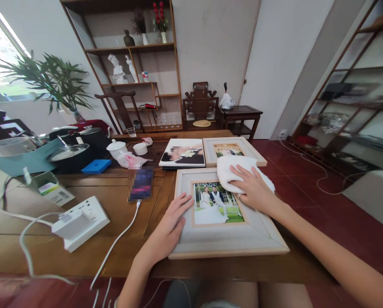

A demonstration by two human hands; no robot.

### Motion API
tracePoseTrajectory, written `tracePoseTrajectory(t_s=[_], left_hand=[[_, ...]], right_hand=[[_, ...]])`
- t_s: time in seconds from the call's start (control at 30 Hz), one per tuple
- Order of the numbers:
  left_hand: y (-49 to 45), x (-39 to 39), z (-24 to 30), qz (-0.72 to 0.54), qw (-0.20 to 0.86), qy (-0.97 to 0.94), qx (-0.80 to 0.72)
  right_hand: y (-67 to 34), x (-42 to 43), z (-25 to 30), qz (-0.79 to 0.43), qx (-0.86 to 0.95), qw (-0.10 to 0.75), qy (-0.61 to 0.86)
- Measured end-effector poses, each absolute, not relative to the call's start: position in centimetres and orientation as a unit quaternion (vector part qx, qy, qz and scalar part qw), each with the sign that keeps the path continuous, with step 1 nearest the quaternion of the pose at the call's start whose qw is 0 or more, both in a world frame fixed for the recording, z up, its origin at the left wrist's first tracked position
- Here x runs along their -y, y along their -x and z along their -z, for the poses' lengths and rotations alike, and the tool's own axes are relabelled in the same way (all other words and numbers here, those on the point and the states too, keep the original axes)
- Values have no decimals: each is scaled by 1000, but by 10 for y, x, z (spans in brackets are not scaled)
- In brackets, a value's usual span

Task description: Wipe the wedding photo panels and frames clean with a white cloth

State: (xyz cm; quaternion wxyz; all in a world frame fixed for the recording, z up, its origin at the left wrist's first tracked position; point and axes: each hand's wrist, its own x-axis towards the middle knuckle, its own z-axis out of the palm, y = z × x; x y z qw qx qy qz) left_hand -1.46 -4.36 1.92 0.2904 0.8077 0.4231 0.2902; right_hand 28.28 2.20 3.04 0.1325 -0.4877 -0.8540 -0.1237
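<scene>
Wht cloth (225, 173) under R fingers (246, 175)

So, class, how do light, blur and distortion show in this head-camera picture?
Head view: the window glares nearly white; head view: the back shelf leans, likely wide-angle stretch; head view: the right-hand shelf looks soft, the nearer framed photo clearer, the phone pixelated.
</scene>
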Motion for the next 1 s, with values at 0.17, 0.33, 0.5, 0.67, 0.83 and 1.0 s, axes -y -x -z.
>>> tracePoseTrajectory(t_s=[0.17,0.33,0.5,0.67,0.83,1.0], left_hand=[[14,43,-20,-300,286,-798,-437],[14,43,-18,-302,280,-797,-443],[14,43,-18,-287,283,-800,-444],[15,42,-19,-281,287,-806,-436],[15,43,-21,-279,294,-803,-437],[15,43,-22,-281,296,-799,-442]], right_hand=[[-272,-4,-34,87,851,111,506],[-266,55,-50,18,884,76,461],[-257,106,-67,-78,909,83,401],[-245,85,-61,-82,900,97,417],[-248,16,-44,59,874,115,468],[-251,-33,-44,105,864,90,485]])
